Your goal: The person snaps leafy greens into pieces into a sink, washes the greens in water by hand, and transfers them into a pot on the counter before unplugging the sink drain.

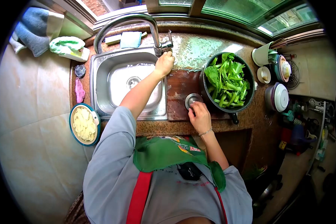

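My left hand [164,64] is closed at the base of the chrome faucet [153,27], on the sink's back right corner. Its fingers are curled, and what they hold, if anything, is hidden. My right hand [200,116] has its fingertips on the rim of a small round metal dish [193,100], which looks like a sink strainer, over the wet brown cutting board [179,86]. Directly right of it stands a dark pot [212,98] heaped with cut leafy greens [229,80]. Below my left arm is the steel sink [114,89], with its round drain [133,82] visible.
At the sink's left are a bowl of pale slices [84,125], a pink cloth [79,90] and a steel scrubber [80,71]. A blue sponge [130,39] lies behind the sink. Stacked bowls [281,97] and a chopstick holder [262,54] stand right of the pot.
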`<state>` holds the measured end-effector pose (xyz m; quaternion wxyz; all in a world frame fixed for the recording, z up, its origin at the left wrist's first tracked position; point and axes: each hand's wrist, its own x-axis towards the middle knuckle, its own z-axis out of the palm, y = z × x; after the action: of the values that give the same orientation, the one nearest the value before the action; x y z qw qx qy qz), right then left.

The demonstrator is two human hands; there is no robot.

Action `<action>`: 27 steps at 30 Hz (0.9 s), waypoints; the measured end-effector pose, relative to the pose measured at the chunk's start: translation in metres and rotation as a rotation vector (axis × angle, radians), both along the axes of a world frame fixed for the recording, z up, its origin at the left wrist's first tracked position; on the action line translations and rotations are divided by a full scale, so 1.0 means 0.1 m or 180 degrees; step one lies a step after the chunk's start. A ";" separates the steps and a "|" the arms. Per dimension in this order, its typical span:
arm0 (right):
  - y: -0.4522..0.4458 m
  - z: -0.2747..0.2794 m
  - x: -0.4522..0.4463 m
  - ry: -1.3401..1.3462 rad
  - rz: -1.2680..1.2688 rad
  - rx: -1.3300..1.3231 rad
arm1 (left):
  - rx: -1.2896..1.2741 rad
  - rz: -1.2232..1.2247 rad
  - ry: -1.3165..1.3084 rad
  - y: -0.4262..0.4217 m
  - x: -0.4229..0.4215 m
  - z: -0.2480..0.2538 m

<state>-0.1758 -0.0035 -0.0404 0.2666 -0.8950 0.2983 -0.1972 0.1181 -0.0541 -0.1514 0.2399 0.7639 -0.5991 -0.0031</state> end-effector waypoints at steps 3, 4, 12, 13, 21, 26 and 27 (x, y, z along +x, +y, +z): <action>0.02 0.03 -0.04 -0.0104 0.0022 0.0041 | 0.0175 -0.0332 -0.0004 0.01 0.01 0.05; 0.02 0.04 -0.06 -0.0155 0.0032 0.0053 | 0.0143 -0.0280 0.0021 0.00 0.03 -0.01; -0.05 0.27 -0.05 -0.0480 0.0000 0.0184 | -0.1077 0.0502 0.2270 0.14 -0.55 1.41; -0.05 0.28 -0.04 -0.0497 0.0016 0.0201 | -0.1541 0.0436 0.2410 0.15 -0.70 1.82; -0.04 0.25 0.00 -0.0303 0.0088 0.0338 | -0.2690 -0.1659 0.0981 -0.02 -1.70 2.56; -0.04 0.18 -0.07 -0.0241 0.0046 0.0300 | -0.1991 -0.1625 0.0688 0.21 -1.78 1.95; -0.02 0.21 -0.11 -0.0103 -0.0152 0.0814 | -0.1865 -0.1498 0.1054 0.35 -1.70 1.94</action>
<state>-0.1871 -0.0055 -0.0191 0.3786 -0.8430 0.3379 -0.1782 -0.0522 -0.0190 0.0423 0.5333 0.4945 -0.6862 -0.0100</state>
